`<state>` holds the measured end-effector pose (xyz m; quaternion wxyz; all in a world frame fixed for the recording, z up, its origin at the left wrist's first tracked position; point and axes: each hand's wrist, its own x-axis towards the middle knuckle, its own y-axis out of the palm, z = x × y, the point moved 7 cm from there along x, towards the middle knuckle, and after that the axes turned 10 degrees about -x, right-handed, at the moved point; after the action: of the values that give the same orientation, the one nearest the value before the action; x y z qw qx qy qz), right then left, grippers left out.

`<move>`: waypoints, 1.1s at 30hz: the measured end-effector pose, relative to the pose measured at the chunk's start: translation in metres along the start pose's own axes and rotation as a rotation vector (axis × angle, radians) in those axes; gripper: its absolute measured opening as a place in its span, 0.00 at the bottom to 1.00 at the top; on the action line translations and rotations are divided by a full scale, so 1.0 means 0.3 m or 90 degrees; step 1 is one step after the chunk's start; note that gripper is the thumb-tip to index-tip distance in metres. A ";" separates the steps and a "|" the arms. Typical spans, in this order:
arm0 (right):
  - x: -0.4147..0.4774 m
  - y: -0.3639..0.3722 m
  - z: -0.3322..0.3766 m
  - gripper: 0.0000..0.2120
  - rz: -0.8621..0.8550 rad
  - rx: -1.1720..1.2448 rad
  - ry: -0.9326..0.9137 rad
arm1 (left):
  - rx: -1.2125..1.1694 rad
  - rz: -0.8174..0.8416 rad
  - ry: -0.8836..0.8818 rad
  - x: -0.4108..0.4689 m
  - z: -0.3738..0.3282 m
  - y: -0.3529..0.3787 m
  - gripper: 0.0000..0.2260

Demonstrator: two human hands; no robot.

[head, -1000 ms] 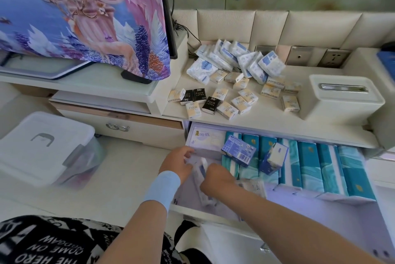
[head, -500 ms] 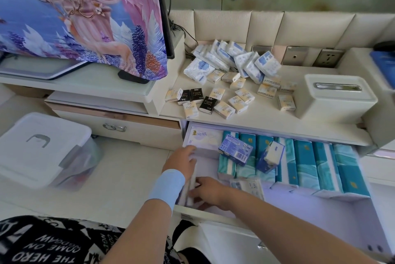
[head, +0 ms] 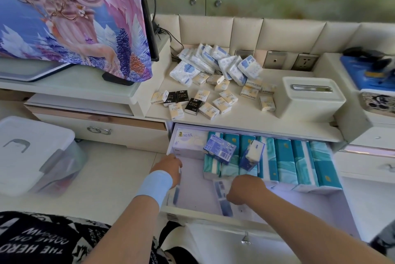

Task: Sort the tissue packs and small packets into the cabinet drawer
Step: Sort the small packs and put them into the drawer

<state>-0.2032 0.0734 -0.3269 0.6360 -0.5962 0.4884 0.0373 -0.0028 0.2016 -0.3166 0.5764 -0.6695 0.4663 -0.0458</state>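
Nearest: both hands are down in the open cabinet drawer point(head: 213, 216). Left hand point(head: 168, 167), w/ a light blue wristband point(head: 156, 184), sits at the drawer's left side, fingers curled down onto a white pack w/ a blue stripe point(head: 175, 194) standing by the left wall. Can't tell if it really grips it. Half a sec ago this hand was a bit further back by the big box; now it's lower on the pack.

Right hand point(head: 245, 187) is curled, knuckles up, pressing on a flat white & blue tissue pack point(head: 222, 197) lying on the drawer floor. Before, this hand was more to the left, close to the left hand; now they're apart & the flat pack shows between them.

Behind the hands: a row of teal tissue packs point(head: 284, 161) stands upright in the drawer. Two blue packs point(head: 220, 149) lean on top of the row. A white tissue box point(head: 188, 141) sits in the back left corner. These look the same as before.

Further back, on the desk point(head: 239, 120): lots of small packets point(head: 210, 103), cream & black, then a heap of white & blue tissue packs point(head: 215, 64). A white tissue holder point(head: 310, 99) is at the right.
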 end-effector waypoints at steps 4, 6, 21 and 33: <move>-0.015 -0.022 0.044 0.09 -0.037 0.273 -0.017 | 0.004 0.004 0.025 -0.013 -0.025 0.015 0.22; -0.038 -0.049 0.095 0.07 -0.046 0.378 -0.027 | 0.000 -0.003 0.028 -0.020 -0.026 0.014 0.23; -0.045 -0.076 0.404 0.16 0.172 0.650 -0.170 | -0.056 0.009 0.073 -0.036 -0.025 0.002 0.22; 0.034 -0.297 0.055 0.44 -0.311 -0.017 0.006 | -0.012 0.000 0.067 -0.026 -0.015 -0.008 0.21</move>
<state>-0.1322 0.0555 -0.2724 0.6163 -0.7050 0.3320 -0.1140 -0.0084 0.2034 -0.3094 0.5448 -0.6714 0.4965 -0.0767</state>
